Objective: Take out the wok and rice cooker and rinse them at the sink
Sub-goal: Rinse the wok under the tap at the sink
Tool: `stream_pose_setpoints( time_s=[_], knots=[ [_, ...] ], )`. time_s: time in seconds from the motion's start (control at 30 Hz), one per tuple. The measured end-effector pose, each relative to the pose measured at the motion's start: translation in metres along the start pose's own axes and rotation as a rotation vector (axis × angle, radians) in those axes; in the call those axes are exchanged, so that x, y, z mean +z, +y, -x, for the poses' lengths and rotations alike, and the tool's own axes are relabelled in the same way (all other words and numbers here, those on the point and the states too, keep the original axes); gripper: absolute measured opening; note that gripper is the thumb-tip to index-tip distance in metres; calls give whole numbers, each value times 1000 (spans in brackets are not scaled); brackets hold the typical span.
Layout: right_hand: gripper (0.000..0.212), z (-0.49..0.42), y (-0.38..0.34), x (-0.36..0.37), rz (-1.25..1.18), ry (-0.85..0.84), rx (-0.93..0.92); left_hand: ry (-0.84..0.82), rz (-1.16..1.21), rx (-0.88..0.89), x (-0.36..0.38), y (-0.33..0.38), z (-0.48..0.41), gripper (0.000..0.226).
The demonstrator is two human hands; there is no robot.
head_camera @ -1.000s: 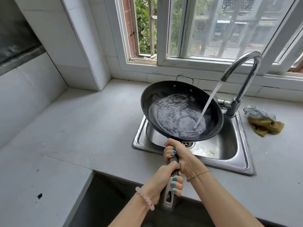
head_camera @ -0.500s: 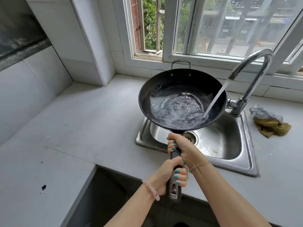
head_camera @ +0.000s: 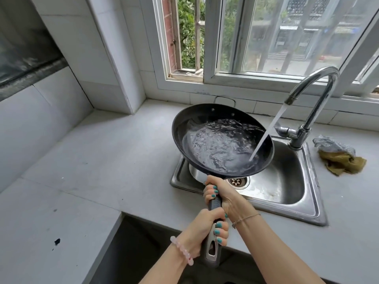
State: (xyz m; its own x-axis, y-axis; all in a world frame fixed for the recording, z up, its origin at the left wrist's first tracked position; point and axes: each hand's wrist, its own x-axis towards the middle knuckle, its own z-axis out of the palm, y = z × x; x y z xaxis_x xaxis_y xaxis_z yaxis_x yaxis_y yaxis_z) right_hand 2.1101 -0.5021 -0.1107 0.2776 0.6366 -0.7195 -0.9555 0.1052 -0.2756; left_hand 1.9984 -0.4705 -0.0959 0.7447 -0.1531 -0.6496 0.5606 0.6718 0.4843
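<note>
Bench (head_camera: 92,165) in pale grey is running from the left wall round to the window, carrying a small dark spot (head_camera: 57,241) near its front edge. Coming up from the lower middle, the left hand (head_camera: 205,228), with a pink bead bracelet (head_camera: 182,251) at the wrist, is curling its fingers tightly round the lower end of the handle (head_camera: 211,251). The black wok (head_camera: 221,144) is being held in the air above the left part of the sink (head_camera: 313,193), with rippling water pooling inside it. The right hand (head_camera: 222,196) is gripping the same handle higher up, just below the pan's rim. Further right, the tap (head_camera: 315,107) is pouring a stream (head_camera: 266,132) into the wok's right side, and a crumpled cloth (head_camera: 342,162) is lying on the bench beside the sink.
</note>
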Motion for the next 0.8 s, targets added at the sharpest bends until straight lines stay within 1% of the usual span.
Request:
stream_pose_setpoints(
  time_s=[0.13,0.33,0.5,0.57,0.63,0.67,0.73,0.8],
  knots=[
    [58,-3,7,-1,52,-9,-31,37,-39,11,-6,-4,0,29],
    [58,-4,8,-1,104,27,-83,75,-149,13,-4,4,-1,33],
    [56,-8,6,-5,57,8,-49,115,-181,26,-1,2,0,26],
    [52,-7,5,-8,14,-49,-1,151,-232,47,0,-1,1,24],
    [45,-7,6,-9,-59,-143,43,184,-302,79,1,-2,2,22],
    [46,-8,7,-10,-107,-209,55,198,-334,97,1,-2,2,21],
    [57,-12,7,-12,-203,-350,93,228,-392,132,0,-1,4,19],
    [63,-17,7,-13,-236,-424,127,257,-438,154,0,2,6,17]
  ],
)
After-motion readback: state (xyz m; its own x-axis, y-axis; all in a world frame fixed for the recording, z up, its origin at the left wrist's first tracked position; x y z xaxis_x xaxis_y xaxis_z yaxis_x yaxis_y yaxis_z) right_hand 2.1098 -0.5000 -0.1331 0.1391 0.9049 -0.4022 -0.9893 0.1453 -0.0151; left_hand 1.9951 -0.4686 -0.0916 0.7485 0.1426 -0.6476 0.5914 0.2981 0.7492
